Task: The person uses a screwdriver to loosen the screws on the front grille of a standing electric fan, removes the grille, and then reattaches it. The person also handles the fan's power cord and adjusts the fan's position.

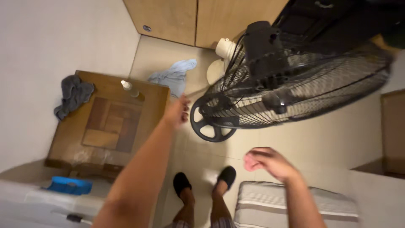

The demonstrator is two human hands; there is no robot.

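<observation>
Black pedestal fan (295,80) stands tilted on the floor off the wooden table's (107,122) right edge; our left hand (177,112) reaches beside its grille ungripped, right hand (270,162) loosely curled, empty, so we'd steady the grille rim two-handed.

Bare forearms, black slippers (228,175), seemingly striped shorts (198,223) (barely visible)
</observation>
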